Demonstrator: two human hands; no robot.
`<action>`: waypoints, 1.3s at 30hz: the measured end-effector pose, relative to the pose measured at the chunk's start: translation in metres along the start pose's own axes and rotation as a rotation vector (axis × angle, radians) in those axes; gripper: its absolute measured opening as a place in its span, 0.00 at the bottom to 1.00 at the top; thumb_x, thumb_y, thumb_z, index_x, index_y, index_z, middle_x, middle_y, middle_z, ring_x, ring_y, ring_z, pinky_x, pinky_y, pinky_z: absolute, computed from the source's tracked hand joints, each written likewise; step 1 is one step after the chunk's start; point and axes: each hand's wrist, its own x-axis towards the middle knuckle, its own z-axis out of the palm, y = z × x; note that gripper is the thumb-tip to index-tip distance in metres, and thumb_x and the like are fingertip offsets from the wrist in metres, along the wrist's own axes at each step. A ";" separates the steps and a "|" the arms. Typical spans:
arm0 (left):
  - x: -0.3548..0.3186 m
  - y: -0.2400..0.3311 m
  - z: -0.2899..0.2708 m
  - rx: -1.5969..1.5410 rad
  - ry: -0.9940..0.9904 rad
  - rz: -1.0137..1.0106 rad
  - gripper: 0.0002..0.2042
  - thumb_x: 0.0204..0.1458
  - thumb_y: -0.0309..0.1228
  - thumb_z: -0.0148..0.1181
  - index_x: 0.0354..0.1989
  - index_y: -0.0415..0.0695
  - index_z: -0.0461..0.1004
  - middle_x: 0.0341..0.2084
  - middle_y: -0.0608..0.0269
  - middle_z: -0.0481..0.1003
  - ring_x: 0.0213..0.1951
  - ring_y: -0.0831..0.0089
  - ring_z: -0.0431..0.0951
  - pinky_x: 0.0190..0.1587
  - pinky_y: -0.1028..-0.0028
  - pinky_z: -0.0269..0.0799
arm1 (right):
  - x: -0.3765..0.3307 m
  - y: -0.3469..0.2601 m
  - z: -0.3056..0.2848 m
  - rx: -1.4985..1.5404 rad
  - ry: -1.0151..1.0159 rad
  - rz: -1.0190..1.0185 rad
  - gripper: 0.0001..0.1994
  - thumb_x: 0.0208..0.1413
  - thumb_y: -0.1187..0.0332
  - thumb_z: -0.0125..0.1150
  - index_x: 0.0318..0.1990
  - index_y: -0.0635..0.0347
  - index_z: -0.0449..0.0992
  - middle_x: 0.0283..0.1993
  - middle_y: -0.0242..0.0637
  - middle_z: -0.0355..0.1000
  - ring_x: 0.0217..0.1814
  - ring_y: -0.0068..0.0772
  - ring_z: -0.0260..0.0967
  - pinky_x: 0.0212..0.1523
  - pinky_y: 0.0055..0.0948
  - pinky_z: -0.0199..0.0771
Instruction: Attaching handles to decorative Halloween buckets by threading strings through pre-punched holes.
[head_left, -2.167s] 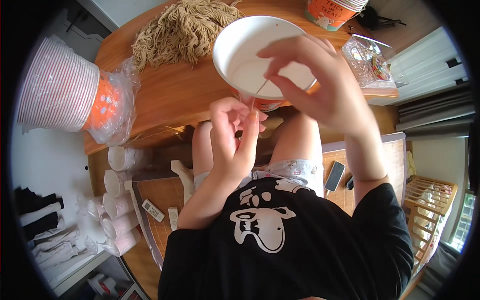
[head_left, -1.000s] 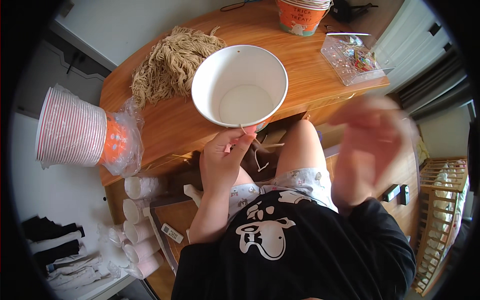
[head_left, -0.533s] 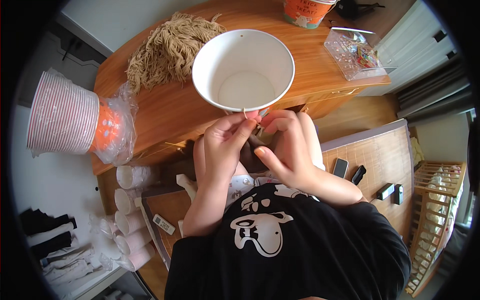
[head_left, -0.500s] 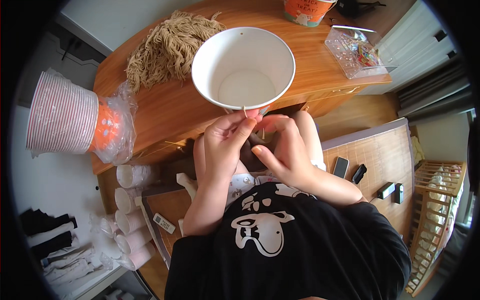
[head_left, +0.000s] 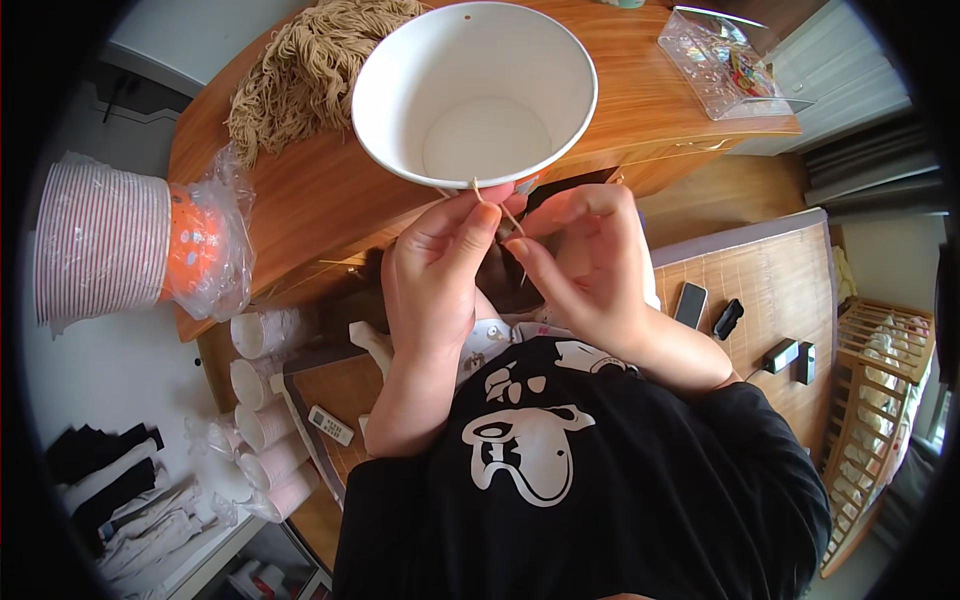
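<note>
Big white paper bowl point(head_left: 475, 95) up high, open and empty inside, over the near edge of the wooden worktop point(head_left: 330, 190). Thin tan string point(head_left: 490, 200) hanging at the near rim of the bowl.

Left hand point(head_left: 440, 265) just under the bowl, thumb and finger pinched together on the string right at the rim. Right hand point(head_left: 585, 260) beside the left hand, under the bowl too, fingers curled, fingertips close on the lower bit of the string. Hard to tell if the right hand really grips it. Both hands almost touching each other.

Heap of tan string bundles point(head_left: 310, 65) on the worktop, to the left of the bowl and a bit behind it. Tall stack of striped paper bowls in a clear bag point(head_left: 130, 245) lying on its side, far left of the bowl. Clear plastic box point(head_left: 725, 65) on the worktop, to the right of the bowl.

Rolls of paper cups point(head_left: 265, 385) on the floor, below and left of the bowl. Small white remote point(head_left: 328, 425) near them. Phone point(head_left: 690, 305) on a woven mat point(head_left: 760, 290), to the lower right of the bowl.
</note>
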 end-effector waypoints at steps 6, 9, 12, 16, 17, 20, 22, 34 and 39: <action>-0.004 -0.009 -0.009 -0.071 -0.025 -0.012 0.13 0.59 0.27 0.66 0.51 0.37 0.80 0.45 0.51 0.82 0.44 0.71 0.81 0.47 0.75 0.76 | 0.014 -0.030 -0.008 -0.307 -0.169 -0.201 0.18 0.49 0.78 0.72 0.43 0.60 0.69 0.34 0.30 0.76 0.35 0.34 0.75 0.41 0.33 0.72; 0.000 -0.011 -0.008 -0.216 -0.074 -0.044 0.13 0.58 0.26 0.66 0.51 0.39 0.81 0.44 0.52 0.82 0.45 0.71 0.82 0.44 0.75 0.79 | 0.007 -0.017 -0.002 -0.322 -0.167 -0.198 0.17 0.48 0.76 0.72 0.41 0.57 0.69 0.33 0.28 0.75 0.33 0.33 0.73 0.42 0.34 0.68; 0.001 -0.010 -0.008 -0.308 -0.091 -0.079 0.12 0.58 0.25 0.66 0.50 0.38 0.81 0.43 0.52 0.82 0.44 0.69 0.82 0.43 0.74 0.81 | 0.007 -0.015 -0.003 -0.375 -0.197 -0.198 0.15 0.49 0.75 0.72 0.40 0.56 0.70 0.32 0.28 0.75 0.33 0.34 0.72 0.40 0.34 0.69; -0.001 -0.003 -0.008 -0.311 -0.091 -0.111 0.13 0.58 0.25 0.66 0.51 0.37 0.80 0.45 0.51 0.81 0.45 0.67 0.82 0.48 0.70 0.81 | 0.008 -0.011 -0.005 -0.364 -0.155 -0.218 0.15 0.47 0.73 0.74 0.37 0.55 0.71 0.30 0.27 0.72 0.32 0.33 0.72 0.37 0.33 0.68; -0.002 -0.002 -0.008 -0.324 -0.076 -0.129 0.13 0.58 0.25 0.66 0.51 0.37 0.80 0.46 0.51 0.81 0.46 0.67 0.82 0.50 0.69 0.81 | 0.010 -0.013 -0.008 -0.362 -0.157 -0.217 0.15 0.47 0.73 0.74 0.37 0.55 0.71 0.30 0.27 0.72 0.32 0.33 0.72 0.37 0.33 0.68; -0.001 -0.004 -0.010 -0.316 -0.113 -0.079 0.13 0.58 0.24 0.65 0.52 0.36 0.79 0.46 0.51 0.81 0.46 0.67 0.82 0.52 0.68 0.80 | 0.011 -0.003 -0.013 -0.416 -0.033 -0.306 0.18 0.43 0.70 0.78 0.38 0.53 0.72 0.32 0.26 0.76 0.32 0.29 0.70 0.33 0.32 0.63; -0.002 -0.003 -0.007 -0.313 -0.107 -0.075 0.13 0.59 0.24 0.65 0.52 0.36 0.79 0.47 0.51 0.80 0.46 0.67 0.82 0.53 0.69 0.80 | 0.013 -0.006 -0.016 -0.503 0.005 -0.411 0.19 0.42 0.74 0.78 0.38 0.55 0.71 0.38 0.32 0.77 0.36 0.35 0.69 0.36 0.34 0.67; -0.006 0.004 -0.004 -0.077 -0.141 -0.032 0.15 0.59 0.22 0.63 0.53 0.30 0.76 0.49 0.50 0.80 0.50 0.68 0.81 0.53 0.72 0.79 | 0.029 -0.013 -0.017 -0.651 0.019 -0.557 0.20 0.39 0.83 0.75 0.35 0.53 0.69 0.38 0.32 0.84 0.37 0.33 0.65 0.38 0.30 0.66; -0.006 0.004 -0.023 0.106 -0.265 -0.038 0.15 0.58 0.20 0.64 0.53 0.32 0.76 0.44 0.56 0.81 0.36 0.80 0.80 0.39 0.81 0.77 | 0.028 -0.012 -0.022 -0.558 -0.045 -0.434 0.19 0.40 0.73 0.77 0.40 0.50 0.74 0.40 0.17 0.81 0.35 0.27 0.67 0.34 0.29 0.64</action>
